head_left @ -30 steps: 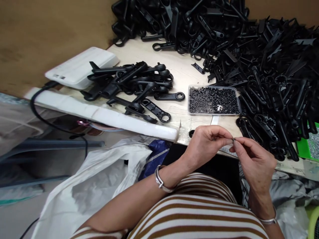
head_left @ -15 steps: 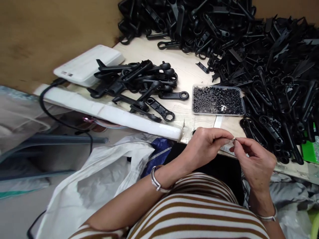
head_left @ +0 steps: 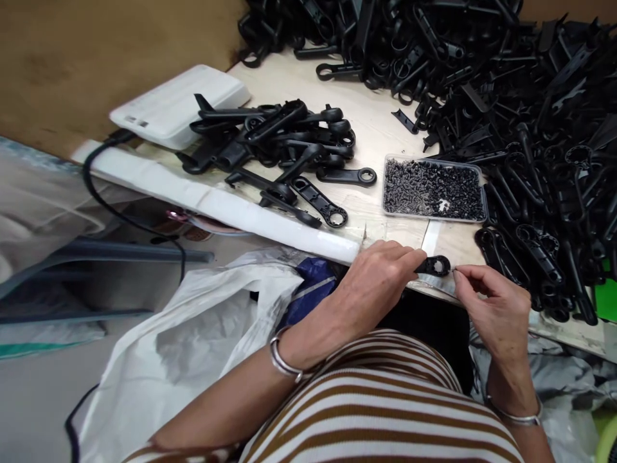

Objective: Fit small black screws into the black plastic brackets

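Observation:
My left hand (head_left: pixel 385 273) is closed on a black plastic ring-ended handle piece (head_left: pixel 438 265) at the table's front edge; the ring end sticks out to the right of my fingers. Just right of that ring, my right hand (head_left: pixel 494 299) pinches something tiny, too small to name, between thumb and forefinger. Beyond both hands lies a clear shallow box (head_left: pixel 385 212) filled with tiny dark and metallic parts. To its left, a few similar black handle pieces (head_left: pixel 324 202) lie loose beside a small pile (head_left: pixel 274 138).
A large heap of black plastic parts (head_left: pixel 463 71) covers the back and right of the table. A white device (head_left: pixel 178 106) with a black cable stands at the left. White foam (head_left: pixel 231 206) lines the front edge. Below hangs a white bag (head_left: pixel 193 334).
My hands were together, fingertips meeting at a tiny part. Now they are apart, and my left hand has hold of a black handle piece. The view has shifted slightly.

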### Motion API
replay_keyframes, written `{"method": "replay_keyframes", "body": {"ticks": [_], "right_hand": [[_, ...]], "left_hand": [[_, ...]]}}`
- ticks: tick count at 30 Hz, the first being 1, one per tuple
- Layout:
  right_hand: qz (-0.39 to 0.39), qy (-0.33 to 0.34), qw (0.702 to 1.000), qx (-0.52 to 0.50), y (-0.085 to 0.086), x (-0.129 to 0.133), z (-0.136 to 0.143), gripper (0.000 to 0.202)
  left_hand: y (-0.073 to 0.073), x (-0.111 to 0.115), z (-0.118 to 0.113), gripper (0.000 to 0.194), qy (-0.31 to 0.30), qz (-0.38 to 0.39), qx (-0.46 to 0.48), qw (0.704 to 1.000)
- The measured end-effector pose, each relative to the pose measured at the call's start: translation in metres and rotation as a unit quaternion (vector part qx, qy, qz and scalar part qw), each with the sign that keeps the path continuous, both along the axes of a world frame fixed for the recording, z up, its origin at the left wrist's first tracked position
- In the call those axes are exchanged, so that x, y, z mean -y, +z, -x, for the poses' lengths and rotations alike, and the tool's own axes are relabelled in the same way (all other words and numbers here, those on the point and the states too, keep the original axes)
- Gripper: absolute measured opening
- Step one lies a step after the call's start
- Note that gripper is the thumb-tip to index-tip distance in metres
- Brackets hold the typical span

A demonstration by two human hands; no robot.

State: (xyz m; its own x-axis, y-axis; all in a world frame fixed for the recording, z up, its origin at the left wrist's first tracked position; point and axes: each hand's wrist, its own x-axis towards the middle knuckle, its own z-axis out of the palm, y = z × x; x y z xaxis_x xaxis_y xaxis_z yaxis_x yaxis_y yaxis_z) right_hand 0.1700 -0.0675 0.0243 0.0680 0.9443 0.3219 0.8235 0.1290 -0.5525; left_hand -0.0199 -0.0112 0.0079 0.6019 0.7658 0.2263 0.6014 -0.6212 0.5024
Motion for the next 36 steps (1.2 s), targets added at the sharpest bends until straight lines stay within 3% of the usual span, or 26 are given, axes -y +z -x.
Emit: {"method": "replay_keyframes", "body": {"ticks": [8,19,26,33,36], "right_hand": [[0.003,0.075,0.995,0.068,-0.003,-0.004,0.003,0.01],[-0.004,0.116,0.979,0.169,0.006,-0.008,0.01,0.009],[0.061,0.102,0.961,0.25,0.015,-0.009,0.023,0.019],[0.131,0.074,0.98,0.129,0.021,-0.01,0.02,0.018],[0.126,0.067,0.98,0.142,0.021,-0.011,0.019,0.02]], "left_hand": [[0.003,0.001,-0.001,0.021,0.007,0.049,-0.008,0.999],[0.0,0.001,-0.002,0.016,-0.005,0.046,0.009,0.999],[0.002,0.001,-0.001,0.017,-0.012,0.049,0.006,0.999],[-0.001,0.001,-0.002,0.012,-0.009,0.043,0.025,0.999],[-0.001,0.001,-0.002,0.014,-0.013,0.043,0.031,0.999]]}}
